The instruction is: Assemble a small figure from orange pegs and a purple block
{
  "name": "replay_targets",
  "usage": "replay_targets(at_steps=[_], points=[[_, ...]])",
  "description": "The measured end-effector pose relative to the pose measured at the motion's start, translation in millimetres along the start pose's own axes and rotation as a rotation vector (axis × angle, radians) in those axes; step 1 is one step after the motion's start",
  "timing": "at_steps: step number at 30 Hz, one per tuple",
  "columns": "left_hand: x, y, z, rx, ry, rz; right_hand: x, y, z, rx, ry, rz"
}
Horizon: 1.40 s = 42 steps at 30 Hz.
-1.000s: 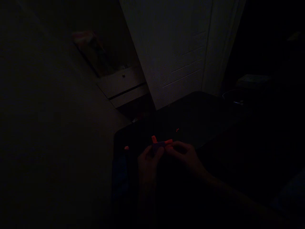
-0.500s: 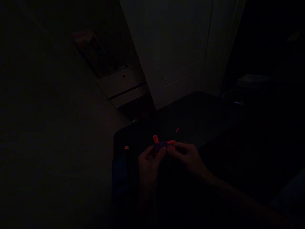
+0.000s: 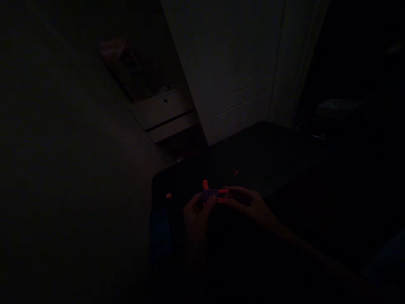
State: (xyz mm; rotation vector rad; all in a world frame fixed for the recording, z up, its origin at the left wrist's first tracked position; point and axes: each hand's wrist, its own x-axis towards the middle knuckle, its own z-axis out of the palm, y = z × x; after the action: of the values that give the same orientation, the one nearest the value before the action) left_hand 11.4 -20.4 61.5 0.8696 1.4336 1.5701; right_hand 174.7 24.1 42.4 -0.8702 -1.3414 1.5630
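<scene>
The room is very dark. Both hands meet over a dark table [image 3: 262,147] and pinch one small purple-and-orange toy piece [image 3: 211,192]. My left hand [image 3: 196,213] grips its left end, with an orange nub sticking up above the fingers. My right hand [image 3: 249,204] grips the right end, where orange parts show. A small orange piece [image 3: 168,195] lies on the table to the left of my left hand. Another tiny red piece [image 3: 236,172] lies just beyond the hands.
A white panelled door [image 3: 240,63] stands behind the table. To its left is a low drawer unit [image 3: 164,112] with something colourful [image 3: 117,55] on top. A dim box shape [image 3: 338,107] sits at far right.
The hands and the toy piece stay almost in place; my right hand's fingers have shifted slightly on the orange end. The camera has drifted a little.
</scene>
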Motion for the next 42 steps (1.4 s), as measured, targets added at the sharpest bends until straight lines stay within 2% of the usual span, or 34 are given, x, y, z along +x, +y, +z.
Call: replay_targets(at_steps=[5, 11, 13, 16, 18, 22, 32, 36, 42], points=[[6, -1, -3.8, 0.165, -0.03, 0.05, 12, 6, -17, -0.104, 0.123, -0.089], [7, -4, -3.0, 0.161, -0.029, -0.004, 17, 15, -17, -0.216, 0.046, -0.192], [7, -6, -1.7, 0.113, -0.017, -0.03, 12, 16, -15, -0.329, 0.09, -0.326], [8, -9, 0.5, 0.064, 0.011, -0.024, 3, 17, -12, -0.609, 0.23, -0.649], [8, -10, 2.4, 0.043, 0.021, 0.001, -1, 16, -11, -0.803, 0.225, -0.803], [6, -8, 6.9, 0.021, 0.008, -0.004, -1, 13, -9, -1.008, 0.141, -0.883], [-2, -1, 9.0, 0.014, -0.035, -0.016, -3, 11, -5, -0.96, 0.161, -0.947], [-4, 5, 10.8, 0.019, -0.001, -0.034, -2, 12, -4, -0.914, 0.183, -0.984], [-6, 11, 12.8, 0.025, -0.013, -0.022, -4, 10, -3, -0.788, 0.143, -1.036]])
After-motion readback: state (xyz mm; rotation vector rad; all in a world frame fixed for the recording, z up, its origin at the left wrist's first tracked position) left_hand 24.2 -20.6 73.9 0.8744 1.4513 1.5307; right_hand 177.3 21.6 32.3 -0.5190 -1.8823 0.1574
